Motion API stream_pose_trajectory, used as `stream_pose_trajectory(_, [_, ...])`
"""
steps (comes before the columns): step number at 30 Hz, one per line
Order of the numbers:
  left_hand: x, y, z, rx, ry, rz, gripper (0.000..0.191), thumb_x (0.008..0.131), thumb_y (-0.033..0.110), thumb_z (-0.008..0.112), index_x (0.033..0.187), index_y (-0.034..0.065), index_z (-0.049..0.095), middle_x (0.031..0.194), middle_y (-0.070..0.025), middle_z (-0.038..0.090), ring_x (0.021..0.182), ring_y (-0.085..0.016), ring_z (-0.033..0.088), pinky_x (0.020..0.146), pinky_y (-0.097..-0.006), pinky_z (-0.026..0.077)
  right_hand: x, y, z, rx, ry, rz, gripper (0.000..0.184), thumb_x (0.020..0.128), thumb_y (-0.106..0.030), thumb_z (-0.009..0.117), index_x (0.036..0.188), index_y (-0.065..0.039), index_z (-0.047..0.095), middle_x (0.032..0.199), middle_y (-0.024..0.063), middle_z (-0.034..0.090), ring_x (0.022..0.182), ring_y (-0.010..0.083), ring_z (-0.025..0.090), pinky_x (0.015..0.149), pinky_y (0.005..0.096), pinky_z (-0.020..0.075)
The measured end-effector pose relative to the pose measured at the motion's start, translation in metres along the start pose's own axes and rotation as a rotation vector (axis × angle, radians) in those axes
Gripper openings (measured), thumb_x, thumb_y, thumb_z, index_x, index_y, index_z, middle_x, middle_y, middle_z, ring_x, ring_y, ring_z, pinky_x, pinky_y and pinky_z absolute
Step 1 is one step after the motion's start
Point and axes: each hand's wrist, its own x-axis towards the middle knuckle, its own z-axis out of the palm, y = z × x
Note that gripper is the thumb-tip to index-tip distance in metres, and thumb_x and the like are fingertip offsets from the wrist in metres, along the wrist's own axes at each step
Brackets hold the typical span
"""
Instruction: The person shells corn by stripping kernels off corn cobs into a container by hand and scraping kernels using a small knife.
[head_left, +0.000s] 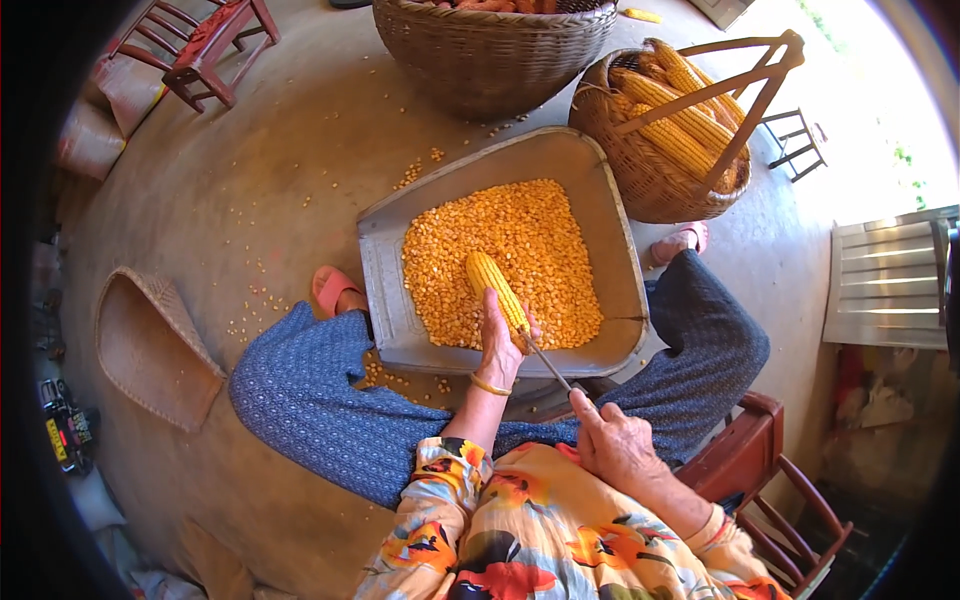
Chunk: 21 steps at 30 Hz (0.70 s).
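My left hand grips a yellow ear of corn near its base, with the tip pointing away from me. In my right hand is a thin metal tool like a screwdriver; its handle is hidden by my fingers. The tool's tip meets the base end of the ear. Beneath the ear, loose corn kernels fill much of a metal wheelbarrow-like tray, which sits on the floor between my legs.
A handled wicker basket of corn ears stands beyond the tray, beside a larger woven basket. A woven scoop lies at left. Kernels are scattered on the concrete floor. Wooden chairs stand at far left and behind me.
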Motion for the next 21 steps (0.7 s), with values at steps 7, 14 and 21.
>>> stream_pose_trajectory(7, [0.001,0.000,-0.009,0.093,-0.048,-0.030,0.055,0.077,0.061,0.049,0.098,0.0109,0.044,0.069,-0.0081,0.050,0.051,-0.019,0.052,0.039,-0.0306,0.042,0.010,0.003,-0.032,-0.334,-0.187,-0.201,0.052,0.077,-0.014,0.051,0.125,-0.004,0.038,0.085,0.0179,0.053,0.069,0.0290,0.059,0.054,0.0400,0.0464])
stream_pose_trajectory(14, [0.001,0.006,-0.010,0.037,-0.033,-0.036,0.057,0.075,0.063,0.050,0.100,0.0123,0.043,0.068,-0.0080,0.050,0.050,-0.019,0.051,0.038,-0.0305,0.042,0.016,-0.013,-0.010,-0.311,-0.174,-0.149,0.054,0.075,-0.015,0.052,0.125,-0.003,0.039,0.079,0.0181,0.054,0.063,0.0294,0.059,0.051,0.0406,0.0472])
stream_pose_trajectory(21, [0.005,0.001,-0.005,0.039,-0.043,-0.056,0.058,0.075,0.066,0.046,0.085,0.0096,0.048,0.060,-0.0062,0.050,0.046,-0.018,0.049,0.036,-0.0283,0.040,0.015,-0.018,0.053,0.583,0.252,0.012,0.043,0.076,-0.009,0.051,0.117,0.003,0.044,0.074,0.0231,0.059,0.064,0.0373,0.059,0.056,0.0425,0.0482])
